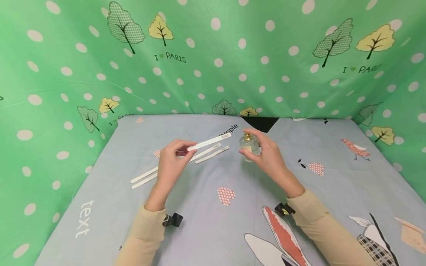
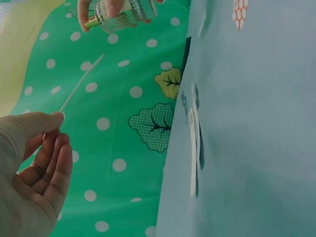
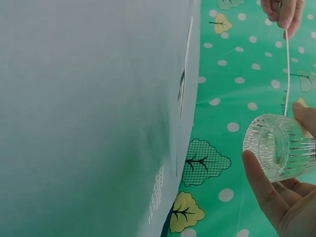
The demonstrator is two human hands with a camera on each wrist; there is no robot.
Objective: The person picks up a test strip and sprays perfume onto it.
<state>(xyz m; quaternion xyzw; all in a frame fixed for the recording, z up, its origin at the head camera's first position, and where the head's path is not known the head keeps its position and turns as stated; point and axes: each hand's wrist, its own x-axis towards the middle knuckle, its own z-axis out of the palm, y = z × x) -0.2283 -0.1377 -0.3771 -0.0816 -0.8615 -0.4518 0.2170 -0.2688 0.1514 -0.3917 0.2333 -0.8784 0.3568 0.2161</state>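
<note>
Between thumb and fingertips, my left hand [image 1: 170, 158] pinches one end of a white paper test strip [image 1: 211, 140]. The strip's far end, with small print on it, points right toward a clear glass perfume bottle [image 1: 249, 143]. My right hand [image 1: 271, 155] grips that bottle, thumb on its side and index finger at the gold spray top [image 1: 247, 135]. In the left wrist view the strip [image 2: 81, 84] appears edge-on, with a gap between its tip and the bottle [image 2: 131, 16]. The right wrist view shows the ribbed glass base [image 3: 269, 148] above the cloth.
Two printed test strips [image 1: 213, 154] lie on the grey-blue patterned cloth [image 1: 206, 218] below the held one. Two more strips [image 1: 144, 174] lie farther left, partly hidden by my left hand. A green dotted curtain [image 1: 199, 88] hangs behind and along the sides.
</note>
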